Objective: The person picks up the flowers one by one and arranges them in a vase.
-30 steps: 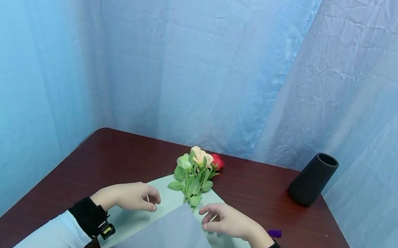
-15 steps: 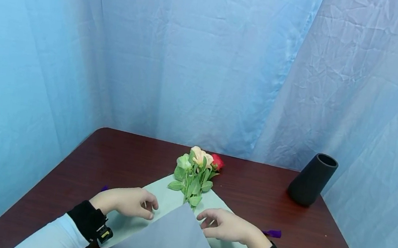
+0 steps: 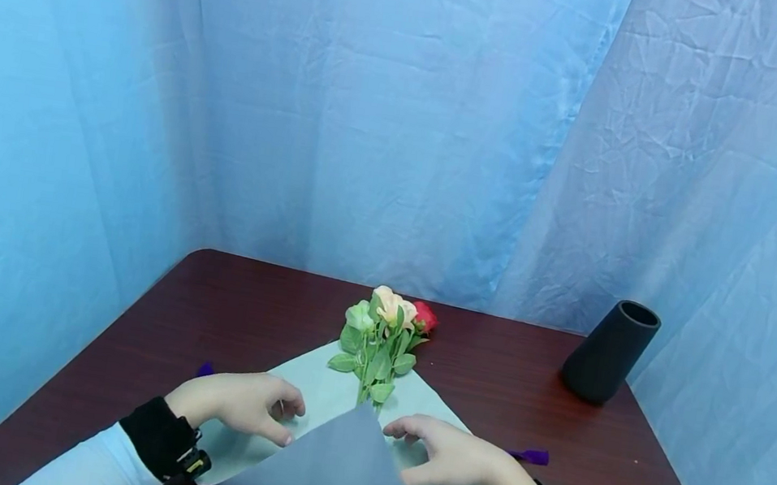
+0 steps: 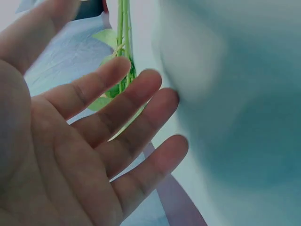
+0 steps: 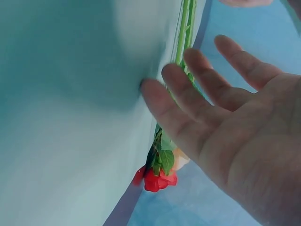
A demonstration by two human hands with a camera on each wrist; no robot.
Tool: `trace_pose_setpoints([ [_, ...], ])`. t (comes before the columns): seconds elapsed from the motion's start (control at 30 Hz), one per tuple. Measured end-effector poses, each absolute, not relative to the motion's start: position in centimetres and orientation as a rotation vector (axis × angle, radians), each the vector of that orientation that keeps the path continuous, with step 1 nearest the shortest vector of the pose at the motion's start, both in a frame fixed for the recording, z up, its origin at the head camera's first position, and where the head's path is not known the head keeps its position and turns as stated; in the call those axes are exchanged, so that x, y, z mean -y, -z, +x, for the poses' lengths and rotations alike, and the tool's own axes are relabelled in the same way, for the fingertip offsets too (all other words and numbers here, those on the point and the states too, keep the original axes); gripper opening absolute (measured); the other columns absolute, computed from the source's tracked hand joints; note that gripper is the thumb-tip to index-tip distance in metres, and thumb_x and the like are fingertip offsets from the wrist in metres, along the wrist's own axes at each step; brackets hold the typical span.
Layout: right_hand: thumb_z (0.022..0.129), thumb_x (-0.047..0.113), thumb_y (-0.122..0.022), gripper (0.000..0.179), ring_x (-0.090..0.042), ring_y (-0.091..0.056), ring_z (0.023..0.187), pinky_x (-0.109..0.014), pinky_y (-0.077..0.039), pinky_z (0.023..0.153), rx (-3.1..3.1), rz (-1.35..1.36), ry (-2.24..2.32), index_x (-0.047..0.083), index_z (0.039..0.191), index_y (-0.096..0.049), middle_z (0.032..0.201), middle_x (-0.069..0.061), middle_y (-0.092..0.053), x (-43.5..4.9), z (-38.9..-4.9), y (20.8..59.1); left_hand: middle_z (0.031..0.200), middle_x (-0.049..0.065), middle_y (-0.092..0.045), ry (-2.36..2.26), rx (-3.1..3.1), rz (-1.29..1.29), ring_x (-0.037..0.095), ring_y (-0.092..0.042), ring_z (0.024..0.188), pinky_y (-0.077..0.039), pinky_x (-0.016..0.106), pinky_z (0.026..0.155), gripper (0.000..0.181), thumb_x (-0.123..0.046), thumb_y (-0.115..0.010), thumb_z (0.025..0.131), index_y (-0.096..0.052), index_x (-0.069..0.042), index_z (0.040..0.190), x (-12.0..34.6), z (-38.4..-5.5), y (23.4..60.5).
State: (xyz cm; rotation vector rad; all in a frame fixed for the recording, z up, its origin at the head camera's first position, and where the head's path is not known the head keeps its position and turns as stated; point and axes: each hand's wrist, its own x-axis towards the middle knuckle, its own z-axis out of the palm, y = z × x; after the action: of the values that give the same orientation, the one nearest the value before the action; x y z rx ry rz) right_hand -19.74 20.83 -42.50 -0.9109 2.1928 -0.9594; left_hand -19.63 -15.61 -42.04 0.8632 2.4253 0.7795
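- Nearest lies a grey-blue flap [image 3: 343, 474] of folded paper, a triangle whose tip points away from the person.
- The left hand [image 3: 248, 403] and right hand [image 3: 452, 454] flank it, palms facing inward; each grip is wide, fingers apart. Whether the thumbs touch the flap cannot be told.
- Pale green paper [image 3: 316, 366] spreads beneath both hands on the dark counter [image 3: 263, 300].
- Beyond the flap's tip, the flowers [image 3: 382, 356] lie on the paper, long axis running almost straight away from the person, stems nearest, blooms pointing to the far edge, leaning slightly right.
- A black vase [image 3: 608, 353] stands far right, mouth up.
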Motion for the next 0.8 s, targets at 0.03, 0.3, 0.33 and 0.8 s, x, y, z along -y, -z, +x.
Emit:
trace_pose_setpoints([
  [0.03,0.089,0.033,-0.073,0.06,-0.028,-0.048,0.132,-0.046,-0.042,0.106,-2.198,-0.925,0.951,0.016,0.143,-0.054,0.142,0.0,-0.054,-20.9,-19.6,42.5,0.114,-0.004,-0.068,-0.761,-2.442,0.877,0.016,-0.064,0.104,-0.053,0.033,0.088,0.039,-0.033,-0.078,0.091,-0.069,-0.01,0.122,15.6,-19.5,42.1],
  [0.3,0.088,0.047,-0.075,0.077,-0.024,-0.036,0.143,-0.044,-0.04,0.108,-2.268,-1.016,0.826,0.013,0.15,-0.047,0.155,-0.006,-0.039,-21.4,-18.8,43.0,0.125,-0.007,-0.057,-0.653,-2.503,0.982,0.011,-0.054,0.113,-0.047,0.031,0.095,0.045,-0.026,-0.08,0.081,-0.068,-0.016,0.123,15.7,-18.8,42.9],
  [0.33,0.087,0.049,-0.076,0.08,-0.026,-0.033,0.145,-0.046,-0.04,0.108,-2.287,-1.018,0.802,0.014,0.152,-0.045,0.157,-0.008,-0.037,-21.4,-18.6,43.1,0.128,-0.005,-0.056,-0.635,-2.506,0.989,0.012,-0.052,0.117,-0.046,0.031,0.096,0.047,-0.024,-0.08,0.079,-0.068,-0.017,0.124,15.7,-18.7,43.0],
  [0.8,0.078,0.065,-0.078,0.106,-0.042,-0.02,0.15,-0.071,-0.025,0.108,-2.474,-1.044,0.513,0.016,0.16,-0.033,0.165,-0.016,-0.024,-21.9,-17.4,44.6,0.158,0.011,-0.037,-0.422,-2.606,0.986,0.031,-0.036,0.143,-0.038,0.052,0.108,0.074,-0.027,-0.083,0.074,-0.055,-0.022,0.143,15.7,-17.4,44.3],
])
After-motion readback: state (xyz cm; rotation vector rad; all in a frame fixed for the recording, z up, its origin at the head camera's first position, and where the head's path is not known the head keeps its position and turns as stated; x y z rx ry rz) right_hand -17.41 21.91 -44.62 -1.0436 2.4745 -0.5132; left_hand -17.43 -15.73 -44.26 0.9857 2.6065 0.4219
